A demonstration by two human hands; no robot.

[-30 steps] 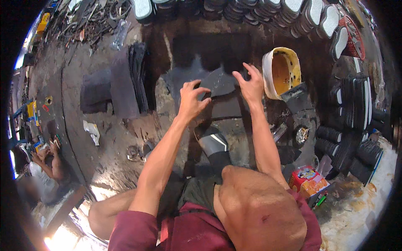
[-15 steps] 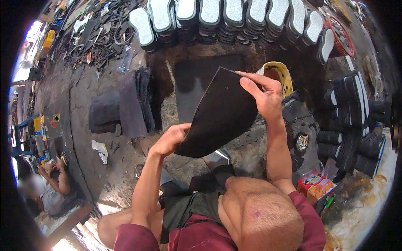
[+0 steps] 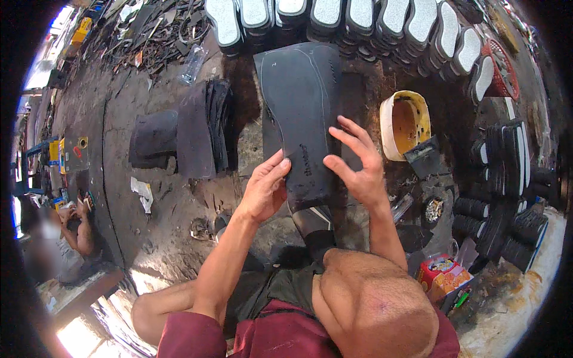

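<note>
A black rubber sheet (image 3: 301,101) with a shoe-sole outline drawn on it is held up in front of me, its long side pointing away. My left hand (image 3: 265,190) grips its near left edge, thumb on top. My right hand (image 3: 359,168) holds the near right edge with fingers spread over the surface. Below the sheet, part of a dark shoe piece (image 3: 313,224) shows near my lap.
Rows of white-faced soles (image 3: 358,21) line the far side. A yellow bucket (image 3: 406,122) stands to the right, a pile of black rubber sheets (image 3: 191,134) to the left, stacked black soles (image 3: 507,161) far right, a red packet (image 3: 443,275) near right. Another person (image 3: 71,224) sits at left.
The sheet came up off the ground, tilted across me, and now points straight away. Both hands have shifted to its near end.
</note>
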